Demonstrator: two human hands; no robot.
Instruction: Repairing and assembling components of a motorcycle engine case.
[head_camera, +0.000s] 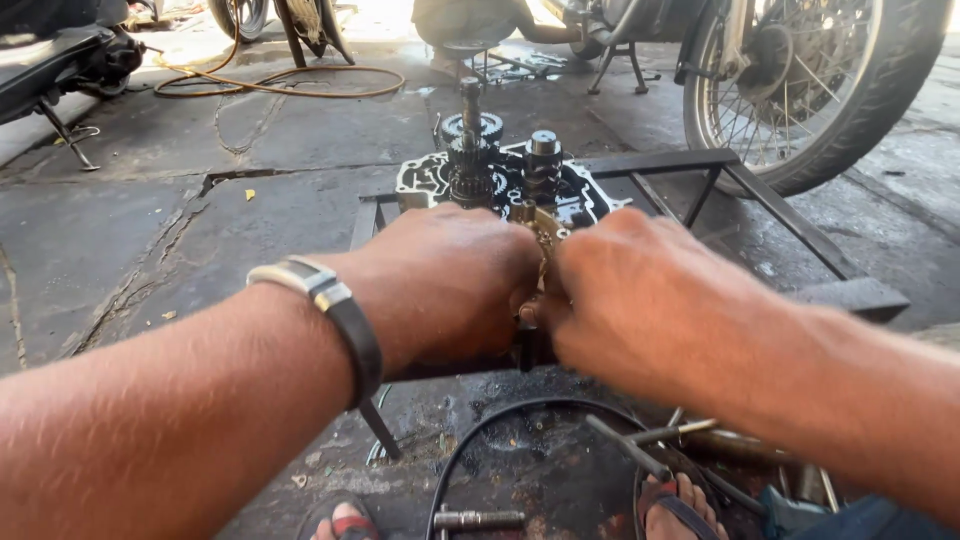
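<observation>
An oily engine crankcase half (585, 203) rests on a dark metal frame stand (660, 162). Two gear shafts (472, 150) stand upright in it, stacked with dark gears. My left hand (450, 285), with a grey and black band on its wrist, and my right hand (640, 295) meet over the near side of the case. Between their fingers sits a small brass-coloured metal part (545, 235). Both hands are closed around it, and the fingers hide most of the part and the case below.
A spoked motorcycle wheel (810, 85) stands at the back right, another bike at far left. An orange hose (280, 80) coils on the wet concrete. Below the stand lie a black cable loop (480, 430), loose metal tools (640, 440) and my sandalled feet.
</observation>
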